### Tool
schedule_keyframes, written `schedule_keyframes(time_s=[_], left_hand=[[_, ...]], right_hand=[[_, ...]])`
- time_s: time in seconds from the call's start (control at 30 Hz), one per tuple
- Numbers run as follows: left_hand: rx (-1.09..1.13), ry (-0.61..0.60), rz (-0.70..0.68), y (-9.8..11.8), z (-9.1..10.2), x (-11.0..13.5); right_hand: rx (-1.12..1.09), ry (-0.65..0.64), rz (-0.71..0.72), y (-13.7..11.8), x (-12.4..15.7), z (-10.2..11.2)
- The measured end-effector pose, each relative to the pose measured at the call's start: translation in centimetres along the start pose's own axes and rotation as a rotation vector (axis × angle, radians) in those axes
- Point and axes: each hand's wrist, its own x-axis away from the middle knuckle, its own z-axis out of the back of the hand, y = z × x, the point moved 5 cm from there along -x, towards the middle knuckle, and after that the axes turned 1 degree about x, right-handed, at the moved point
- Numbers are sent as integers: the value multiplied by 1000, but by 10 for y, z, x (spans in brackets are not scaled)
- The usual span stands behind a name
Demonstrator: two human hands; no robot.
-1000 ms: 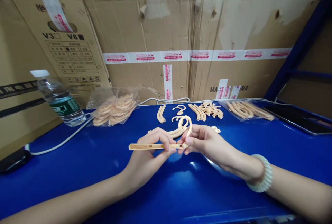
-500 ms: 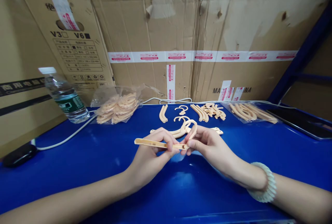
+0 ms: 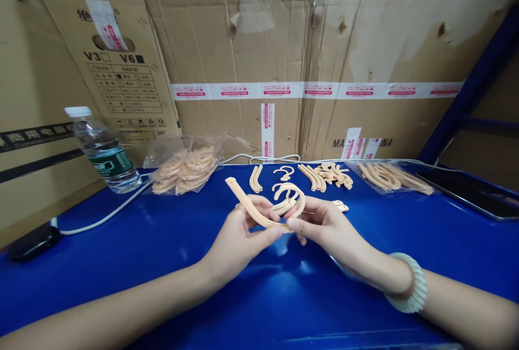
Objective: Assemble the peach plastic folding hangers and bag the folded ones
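Observation:
My left hand (image 3: 247, 231) pinches a beige curved hanger arm (image 3: 249, 205), whose free end points up and to the left. Closed around the base of a beige hanger hook (image 3: 301, 198) is my right hand (image 3: 320, 223). Arm and hook meet between my fingertips; whether they are locked together I cannot tell. Behind my hands lie more beige hanger pieces, partly hidden. Further back are two loose hanger arms (image 3: 255, 178), a small hook (image 3: 284, 171), a row of arms (image 3: 311, 177) and a pile of small hook parts (image 3: 334, 173).
On the blue table (image 3: 259, 306), a bag of hanger parts (image 3: 184, 169) and a water bottle (image 3: 107, 155) stand at left. Another bag (image 3: 393, 176) and a dark tablet (image 3: 470, 193) lie right. A white cable (image 3: 109, 215) runs to a black device (image 3: 34, 242). Cardboard (image 3: 239, 41) walls the back.
The hanger arm has turned in my hands: its free end has swung upward and its broad curved side now shows. Both hands stay close together around the joint.

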Motion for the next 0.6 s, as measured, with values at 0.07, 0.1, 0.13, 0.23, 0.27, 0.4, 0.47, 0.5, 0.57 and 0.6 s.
schedule_keyframes(time_s=[0.07, 0.1, 0.13, 0.23, 0.27, 0.4, 0.47, 0.5, 0.57, 0.6], left_hand=[[-21, -46, 11, -1, -3, 0], [-21, -69, 20, -2, -4, 0], [-13, -85, 37, -2, -5, 0], [49, -82, 133, -4, -4, -1], [71, -73, 166, -4, -4, -1], [143, -98, 219, -5, -6, 0], [159, -112, 220, -6, -7, 0], [165, -117, 221, -6, -7, 0], [173, -121, 223, -7, -8, 1], [175, -120, 224, -7, -8, 1]], right_hand=[[-17, -53, -25, 0, 0, -4], [-10, -85, -30, -1, 0, -5], [-3, -113, -32, -3, -1, -4], [43, -84, 5, -12, -12, 19], [116, -33, 49, -15, -19, 33], [822, 35, 319, -22, -44, 86], [958, 11, 344, -14, -53, 103], [990, -5, 343, -9, -56, 108], [1059, -37, 348, 0, -60, 111], [1086, -50, 351, 4, -61, 110]])
